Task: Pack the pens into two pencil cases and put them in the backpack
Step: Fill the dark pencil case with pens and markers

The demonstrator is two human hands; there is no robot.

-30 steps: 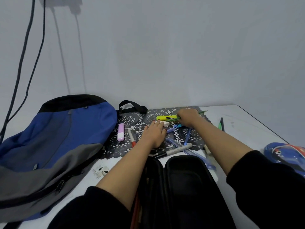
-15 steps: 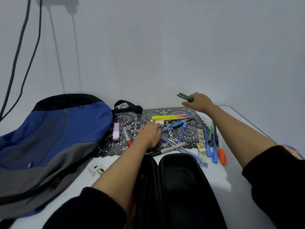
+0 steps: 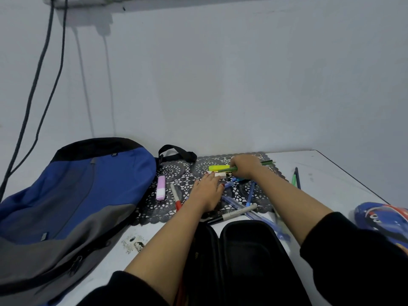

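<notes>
At the far left we see two dark cables (image 3: 40,85) hanging down the wall, and below them the blue and grey backpack (image 3: 66,195) lying on the white table (image 3: 326,173). Its black handle loop reaches the edge of a black lace mat (image 3: 174,171). On the left part of the mat lie a pink highlighter (image 3: 160,187) and, just beside it, a red-capped marker (image 3: 176,196). Next we find the left hand (image 3: 208,192) resting palm down on the mat with its fingers stretched out and gripping nothing, the fingertips near some small white erasers (image 3: 220,175). Beyond these lies a yellow highlighter (image 3: 217,167). The right hand (image 3: 246,166) hovers at the far side of the mat, fingers curled round a green pen (image 3: 267,162) whose ends stick out on both sides. Nearer to us, blue pens (image 3: 250,193) and a grey marker (image 3: 237,213) lie crossed on the mat. The black pencil case (image 3: 249,257) lies open between the forearms at the near edge. Further right, two pens (image 3: 295,178) lie on bare table, and a blue printed pencil case (image 3: 379,218) sits at the far right.
</notes>
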